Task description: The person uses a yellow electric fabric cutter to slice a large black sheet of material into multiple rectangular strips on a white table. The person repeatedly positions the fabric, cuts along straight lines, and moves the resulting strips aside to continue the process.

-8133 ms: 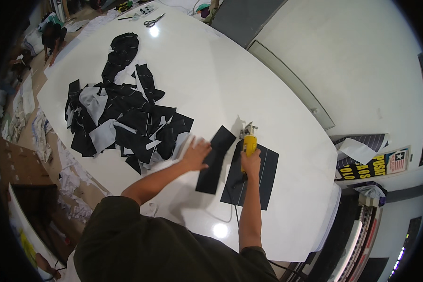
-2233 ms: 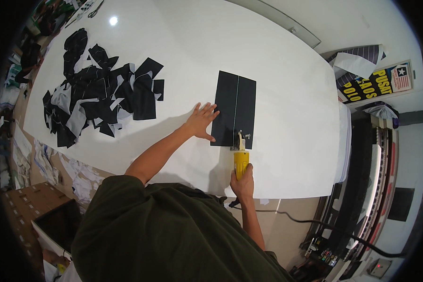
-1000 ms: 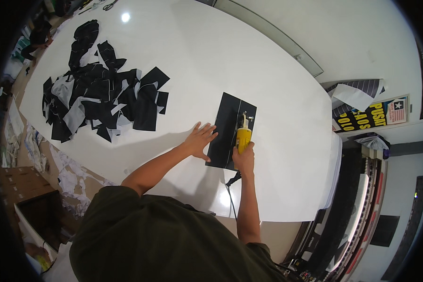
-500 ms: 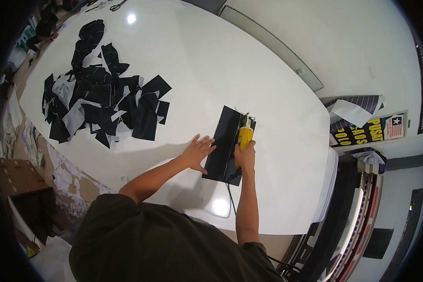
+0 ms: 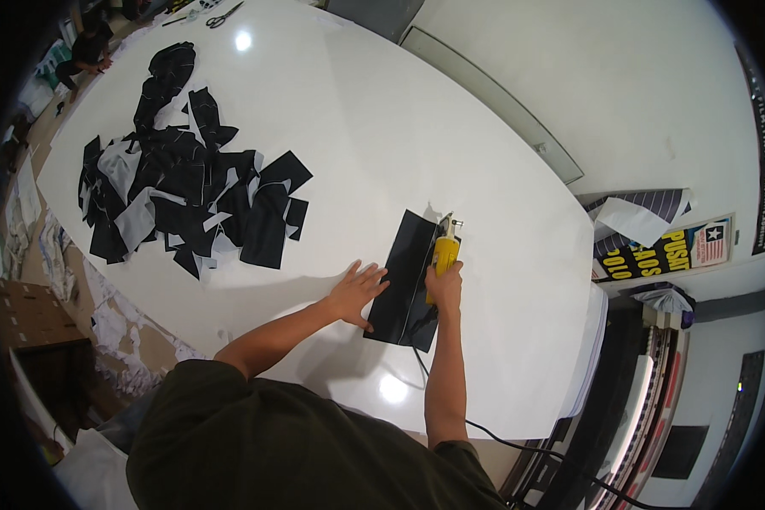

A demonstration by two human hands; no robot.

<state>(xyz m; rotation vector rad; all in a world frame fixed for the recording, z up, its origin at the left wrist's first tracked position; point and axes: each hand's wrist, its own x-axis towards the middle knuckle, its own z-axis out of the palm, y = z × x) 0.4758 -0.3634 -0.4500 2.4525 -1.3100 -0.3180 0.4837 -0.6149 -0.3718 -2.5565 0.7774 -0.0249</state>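
Observation:
A black cloth strip (image 5: 395, 293) lies on the white table, with a pale line running along its length. My left hand (image 5: 359, 293) is open, fingers spread, its fingertips at the strip's left edge. In my right hand (image 5: 447, 291) is a yellow electric cloth cutter (image 5: 444, 255), gripped around its body. The cutter's metal head (image 5: 450, 225) sits by the strip's far right end; the blade itself is too small to make out. A black cord trails from the cutter toward me and off to the right.
A heap of black and grey cloth pieces (image 5: 178, 170) covers the table's left side. Scissors (image 5: 224, 15) lie at the far left edge. Beyond the left edge a person (image 5: 87, 55) crouches near scraps. A wall stands at the right, with a long machine (image 5: 620, 425) below it.
The cutter and my right hand have slid slightly toward the strip's far end. My left hand keeps its place by the strip. The whole view has shifted a little; more cord shows at right.

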